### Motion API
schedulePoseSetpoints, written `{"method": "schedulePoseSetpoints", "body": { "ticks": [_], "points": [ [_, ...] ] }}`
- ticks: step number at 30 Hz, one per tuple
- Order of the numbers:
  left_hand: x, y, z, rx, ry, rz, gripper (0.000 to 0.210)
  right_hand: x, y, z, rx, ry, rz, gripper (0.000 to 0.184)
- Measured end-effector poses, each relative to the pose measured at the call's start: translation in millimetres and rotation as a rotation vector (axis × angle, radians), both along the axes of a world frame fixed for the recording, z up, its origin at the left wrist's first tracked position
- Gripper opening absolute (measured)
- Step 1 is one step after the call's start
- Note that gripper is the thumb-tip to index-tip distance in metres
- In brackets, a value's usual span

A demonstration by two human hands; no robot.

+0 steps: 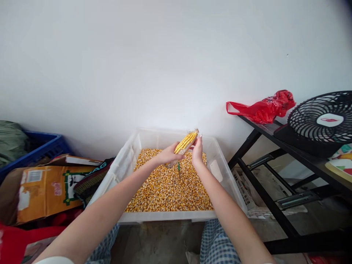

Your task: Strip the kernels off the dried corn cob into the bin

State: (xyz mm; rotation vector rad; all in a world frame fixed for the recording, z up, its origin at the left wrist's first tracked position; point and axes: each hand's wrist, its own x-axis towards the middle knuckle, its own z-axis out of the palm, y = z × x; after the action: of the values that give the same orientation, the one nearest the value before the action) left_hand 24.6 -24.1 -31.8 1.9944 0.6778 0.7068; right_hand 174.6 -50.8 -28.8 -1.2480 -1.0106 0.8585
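My left hand (168,154) is closed around the lower end of a corn cob (186,142), which is tilted up to the right. Yellow kernels cover its upper side, and a pale bare strip runs along its lower side. Against the cob's upper right end, my right hand (197,149) is closed, its fingers partly hidden behind the cob. Below both hands, loose corn kernels (167,190) fill much of a translucent plastic bin (170,216). A thin green tool (179,168) shows just under the cob; its kind is unclear.
A black table (275,141) on the right bears a red plastic bag (271,106) and a black fan (324,119). At left are an orange cardboard box (49,187), a dark mesh bag (92,179) and a blue crate (52,145). A white wall (170,66) rises behind the bin.
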Motion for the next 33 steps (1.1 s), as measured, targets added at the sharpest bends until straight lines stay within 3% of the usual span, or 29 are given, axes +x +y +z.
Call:
{"method": "schedulePoseSetpoints", "body": {
  "ticks": [4,7,10,14,19,21,25,29,33],
  "points": [
    [5,-10,-3.8,0.352,0.382,0.22,0.045,11,-1,9.7,-0.046,0.593,-0.204,0.057],
    [13,-25,-5.5,0.5,0.56,0.254,0.036,10,-2,13.4,-0.064,0.755,-0.316,0.052],
    [21,-38,-7.7,0.456,0.479,0.211,0.03,9,-2,15.5,0.038,0.667,-0.43,0.05],
    [25,-41,-11.2,0.293,0.26,0.115,0.031,13,-2,14.4,0.127,0.374,-0.5,0.052],
    [21,-32,-10.5,-0.021,0.049,-0.047,0.047,18,-1,8.9,0.197,0.113,-0.595,0.049],
    [20,-30,-9.1,-0.178,-0.006,-0.113,0.052,20,0,8.5,0.216,0.094,-0.573,0.05],
    [18,-26,-6.0,-0.328,-0.079,-0.114,0.058,19,3,10.6,0.172,0.312,-0.327,0.055],
    [17,-21,-5.0,-0.252,-0.131,-0.003,0.06,8,4,10.5,0.087,0.392,-0.088,0.049],
    [17,-16,-11.3,-0.126,-0.143,0.063,0.057,-3,4,4.0,0.164,0.269,-0.079,0.037]
  ]
}}
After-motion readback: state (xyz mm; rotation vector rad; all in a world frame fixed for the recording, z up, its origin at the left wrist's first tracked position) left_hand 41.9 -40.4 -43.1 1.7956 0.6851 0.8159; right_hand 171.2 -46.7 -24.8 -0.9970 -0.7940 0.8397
